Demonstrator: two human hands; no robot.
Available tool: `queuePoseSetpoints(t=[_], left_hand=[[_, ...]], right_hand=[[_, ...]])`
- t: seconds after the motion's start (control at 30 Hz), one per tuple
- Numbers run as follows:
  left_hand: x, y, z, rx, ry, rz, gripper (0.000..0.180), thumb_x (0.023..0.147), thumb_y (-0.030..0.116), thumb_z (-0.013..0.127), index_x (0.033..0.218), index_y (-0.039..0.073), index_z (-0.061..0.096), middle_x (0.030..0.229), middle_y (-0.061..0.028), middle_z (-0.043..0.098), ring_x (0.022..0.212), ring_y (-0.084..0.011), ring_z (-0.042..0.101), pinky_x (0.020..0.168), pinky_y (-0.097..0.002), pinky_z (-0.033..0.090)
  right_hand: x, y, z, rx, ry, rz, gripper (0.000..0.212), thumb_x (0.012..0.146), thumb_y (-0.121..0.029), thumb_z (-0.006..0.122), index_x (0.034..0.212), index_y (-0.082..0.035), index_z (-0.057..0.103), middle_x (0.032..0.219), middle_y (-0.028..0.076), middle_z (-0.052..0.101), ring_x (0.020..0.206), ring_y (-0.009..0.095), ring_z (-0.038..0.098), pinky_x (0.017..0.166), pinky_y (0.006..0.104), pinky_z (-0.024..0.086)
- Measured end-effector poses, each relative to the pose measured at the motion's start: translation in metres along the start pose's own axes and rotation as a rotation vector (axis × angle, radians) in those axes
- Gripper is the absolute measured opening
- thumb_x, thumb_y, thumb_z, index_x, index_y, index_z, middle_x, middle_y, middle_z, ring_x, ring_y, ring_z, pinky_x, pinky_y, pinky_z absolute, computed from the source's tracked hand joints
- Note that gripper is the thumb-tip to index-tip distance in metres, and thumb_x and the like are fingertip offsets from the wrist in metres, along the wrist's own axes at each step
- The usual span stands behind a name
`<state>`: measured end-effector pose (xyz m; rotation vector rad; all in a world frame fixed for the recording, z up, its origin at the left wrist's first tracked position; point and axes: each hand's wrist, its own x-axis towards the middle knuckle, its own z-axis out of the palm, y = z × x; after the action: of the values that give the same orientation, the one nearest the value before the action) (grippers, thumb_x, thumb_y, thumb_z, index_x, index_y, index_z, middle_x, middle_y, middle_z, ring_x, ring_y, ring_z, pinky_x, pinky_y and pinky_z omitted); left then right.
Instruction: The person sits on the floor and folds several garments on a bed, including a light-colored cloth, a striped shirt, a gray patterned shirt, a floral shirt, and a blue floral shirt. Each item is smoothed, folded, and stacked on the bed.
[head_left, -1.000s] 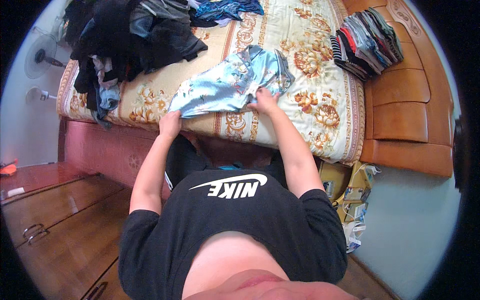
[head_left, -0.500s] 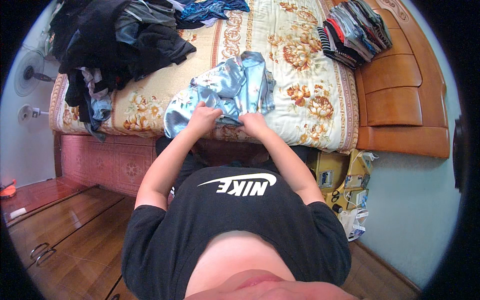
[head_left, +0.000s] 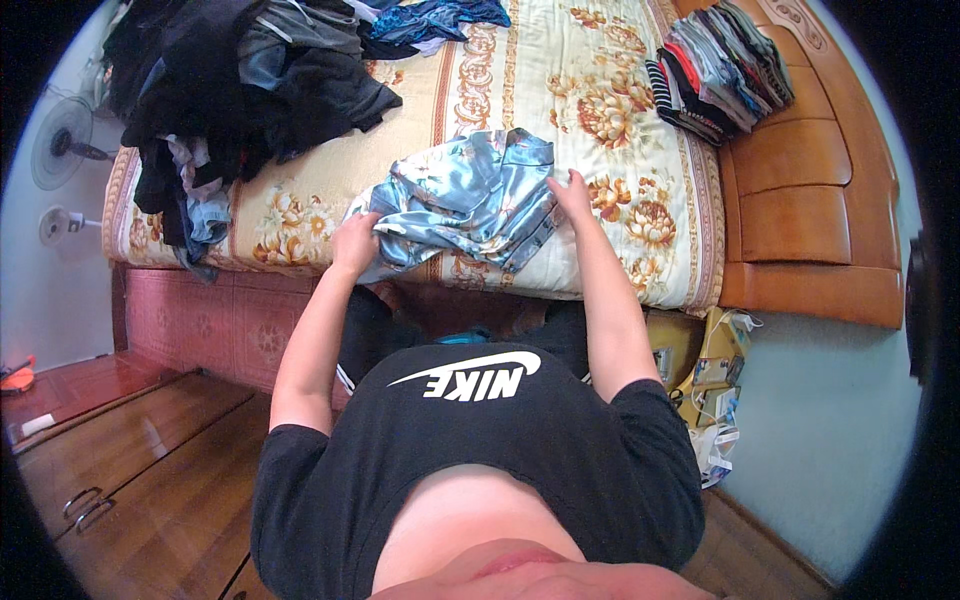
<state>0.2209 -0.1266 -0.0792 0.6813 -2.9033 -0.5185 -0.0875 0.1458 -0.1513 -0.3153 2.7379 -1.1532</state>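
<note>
A shiny light-blue satin garment (head_left: pixel 455 200) with a flower print lies bunched and creased near the front edge of the bed. My left hand (head_left: pixel 355 243) is closed on its left side, with the thumb over the cloth. On the other side, my right hand (head_left: pixel 572 197) has its thumb and fingers apart, right beside the garment's right edge. Whether the right thumb touches the cloth is hard to tell.
The bed (head_left: pixel 290 225) has a floral cover. A loose heap of dark clothes (head_left: pixel 250 90) lies at the far left, with a blue patterned cloth (head_left: pixel 430 22) beside it. Folded clothes (head_left: pixel 715 75) are stacked near the wooden headboard (head_left: pixel 800 190). Fans (head_left: pixel 65 143) stand left.
My hands have moved apart, left hand leftward and right hand to the right and farther away. The garment's front edge has been spread out, and my right hand has let go of it.
</note>
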Motion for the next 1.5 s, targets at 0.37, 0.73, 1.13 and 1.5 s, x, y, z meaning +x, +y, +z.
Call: queuePoseSetpoints(t=[0.37, 0.73, 1.13, 1.5], left_hand=[[0.142, 0.056, 0.003, 0.07, -0.108, 0.035, 0.021, 0.08, 0.011, 0.044, 0.095, 0.011, 0.059, 0.096, -0.0182, 0.053, 0.082, -0.0343, 0.059, 0.072, -0.0452, 0.048], [0.089, 0.16, -0.054, -0.511, -0.176, 0.492, 0.055, 0.07, 0.021, 0.067, 0.12, 0.004, 0.048, 0.107, -0.0168, 0.054, 0.1, -0.0296, 0.053, 0.088, -0.0375, 0.041], [0.028, 0.12, 0.006, -0.658, 0.105, 0.05, 0.019, 0.075, 0.001, 0.051, 0.094, 0.001, 0.057, 0.082, -0.0195, 0.059, 0.079, -0.0354, 0.057, 0.067, -0.0388, 0.045], [-0.037, 0.08, -0.066, -0.693, 0.152, 0.086, 0.021, 0.075, -0.004, 0.05, 0.094, 0.002, 0.056, 0.08, -0.016, 0.058, 0.07, -0.0267, 0.059, 0.064, -0.0318, 0.046]], right_hand=[[-0.061, 0.0, 0.01, 0.61, 0.033, 0.226, 0.024, 0.075, -0.01, 0.062, 0.093, 0.004, 0.054, 0.084, 0.01, 0.058, 0.077, 0.017, 0.053, 0.07, 0.0297, 0.043], [-0.146, -0.134, 0.013, 1.358, -0.184, 0.173, 0.023, 0.083, -0.006, 0.056, 0.106, -0.004, 0.05, 0.093, 0.004, 0.057, 0.082, 0.01, 0.055, 0.069, 0.0222, 0.046], [-0.132, -0.105, 0.022, 0.583, -0.153, -0.278, 0.034, 0.068, 0.007, 0.044, 0.098, 0.0, 0.061, 0.096, 0.007, 0.06, 0.094, 0.017, 0.054, 0.084, 0.0264, 0.041], [0.013, -0.116, 0.023, -0.589, -0.269, -0.884, 0.036, 0.077, -0.004, 0.043, 0.111, -0.013, 0.052, 0.124, 0.007, 0.045, 0.123, 0.026, 0.035, 0.098, 0.043, 0.033]])
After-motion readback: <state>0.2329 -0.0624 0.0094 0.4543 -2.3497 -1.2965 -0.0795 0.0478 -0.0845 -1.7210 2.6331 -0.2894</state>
